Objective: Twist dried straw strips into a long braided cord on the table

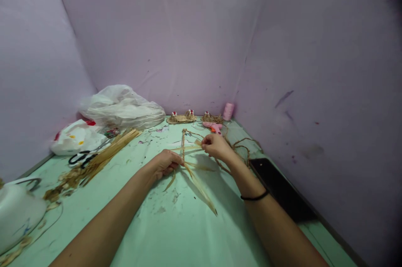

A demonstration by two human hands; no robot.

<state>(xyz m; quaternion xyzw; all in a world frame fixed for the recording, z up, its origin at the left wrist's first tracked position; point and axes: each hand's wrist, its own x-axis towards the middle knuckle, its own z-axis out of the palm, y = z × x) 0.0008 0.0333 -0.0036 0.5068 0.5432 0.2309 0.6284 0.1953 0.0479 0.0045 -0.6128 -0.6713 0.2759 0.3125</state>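
Observation:
A thin braided cord of dried fibre runs toward me on the green table. My left hand pinches its near end, where loose pale strips fan out over the tabletop. To the right, my right hand is closed on a pale strip that stretches across the cord. More braided cord lies in loops beyond and beside my right wrist, which wears a black band.
A pink glue gun, pink thread spool and woven pieces stand at the back. On the left are plastic bags, black-handled scissors, a strip bundle and a white container. A dark flat object lies right.

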